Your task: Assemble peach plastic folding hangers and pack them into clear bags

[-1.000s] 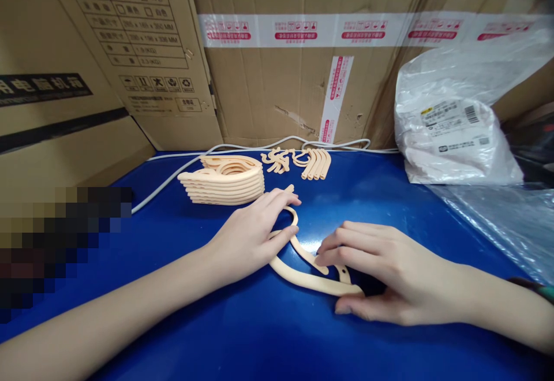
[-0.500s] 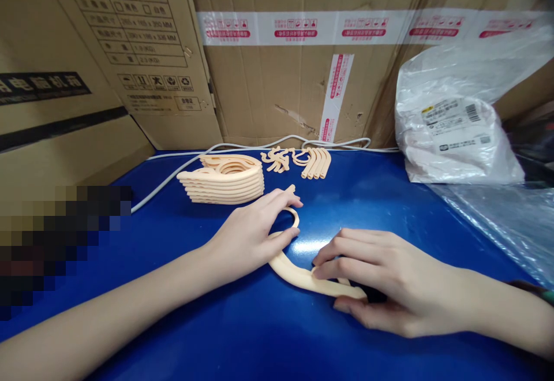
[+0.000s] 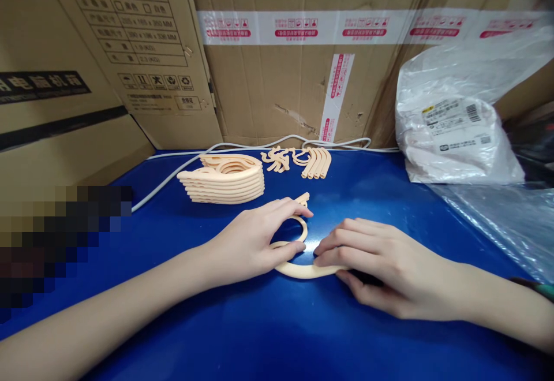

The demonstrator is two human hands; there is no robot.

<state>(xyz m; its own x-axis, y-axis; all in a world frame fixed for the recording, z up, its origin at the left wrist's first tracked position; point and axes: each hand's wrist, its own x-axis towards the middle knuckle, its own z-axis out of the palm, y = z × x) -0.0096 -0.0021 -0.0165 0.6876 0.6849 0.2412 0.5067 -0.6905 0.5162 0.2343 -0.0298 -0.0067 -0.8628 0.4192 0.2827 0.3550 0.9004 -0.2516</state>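
A beige plastic folding clothes hanger [image 3: 303, 271] lies on the blue tabletop [image 3: 242, 335] between my two hands. My left hand [image 3: 268, 234] grips its left side, the thumb on the curved bar and the fingers over the part near the loop; the palm hides some of it. On the other end, my right hand [image 3: 372, 260] is closed, fingertips on top and thumb along the near side. A neat stack of similar beige hanger pieces [image 3: 227, 185] stands behind my left hand. Small beige hooks [image 3: 277, 159] and several curved beige bars [image 3: 318, 163] lie farther back.
Cardboard boxes [image 3: 268, 86] wall off the back and left. A white cable [image 3: 168, 182] runs along the rear edge. At the back right sits a white plastic bag [image 3: 459, 133] with a label, and clear plastic film [image 3: 497, 213] spreads in front of it.
The hanger has turned: its right end has swung away from me, and its loop has shifted slightly right and nearer. Both hands moved with it, still holding on.
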